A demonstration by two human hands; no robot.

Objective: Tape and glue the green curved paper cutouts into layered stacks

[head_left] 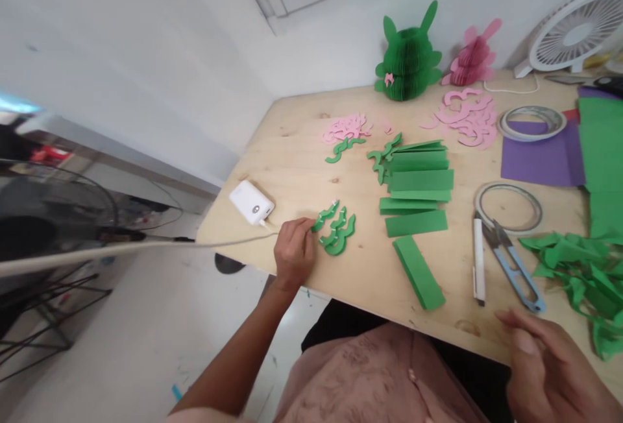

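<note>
My left hand (294, 251) has its fingers pinched at the left end of a wavy green paper cutout (325, 215) on the table. Beside it lie more curved green cutouts (337, 241), some with small white marks on them. My right hand (549, 361) is at the table's front right, fingers stretched out and nothing visible in them. Just beyond its fingertips are blue-handled thread snips (520, 277) and a white utility knife (479, 261). Folded green paper strips (421, 180) lie between my hands, one strip (418, 272) set apart at an angle.
Pink cutouts (470, 117) lie farther back, before a green honeycomb-paper figure (407, 63) and a pink one (472, 60). Tape rolls (509, 227), purple paper (540, 163), green scraps (579, 267) and a fan (574, 37) occupy the right. A white power bank (250, 202) with a cable sits left.
</note>
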